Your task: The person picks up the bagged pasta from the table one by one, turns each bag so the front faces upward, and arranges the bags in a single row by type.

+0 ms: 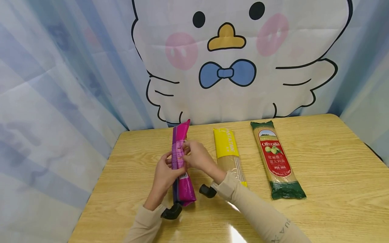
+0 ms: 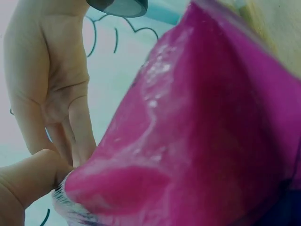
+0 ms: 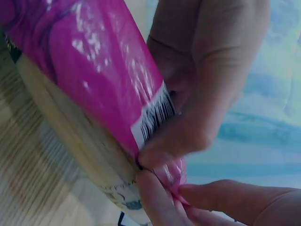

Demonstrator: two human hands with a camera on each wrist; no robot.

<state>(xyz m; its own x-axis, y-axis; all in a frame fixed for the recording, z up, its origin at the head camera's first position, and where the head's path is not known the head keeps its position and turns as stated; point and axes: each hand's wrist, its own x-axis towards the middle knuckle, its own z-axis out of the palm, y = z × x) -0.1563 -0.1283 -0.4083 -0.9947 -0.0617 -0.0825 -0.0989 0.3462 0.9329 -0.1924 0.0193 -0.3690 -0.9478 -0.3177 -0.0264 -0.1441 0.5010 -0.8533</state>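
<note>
A magenta and purple pasta packet stands tilted at the left part of the table, its long side toward the camera. My left hand grips it around the middle, thumb across the near face beside a barcode. Higher up, my right hand pinches the film along the packet's right side between thumb and fingers. Pale strands show through a clear window in the right wrist view. The left wrist view is mostly filled by shiny magenta film, with the left thumb at its edge.
Right of the hands lies a yellow pasta packet, its lower part overlapped by the right sleeve. Farther right is a green-ended spaghetti packet with a red label. A printed curtain hangs behind the wooden table.
</note>
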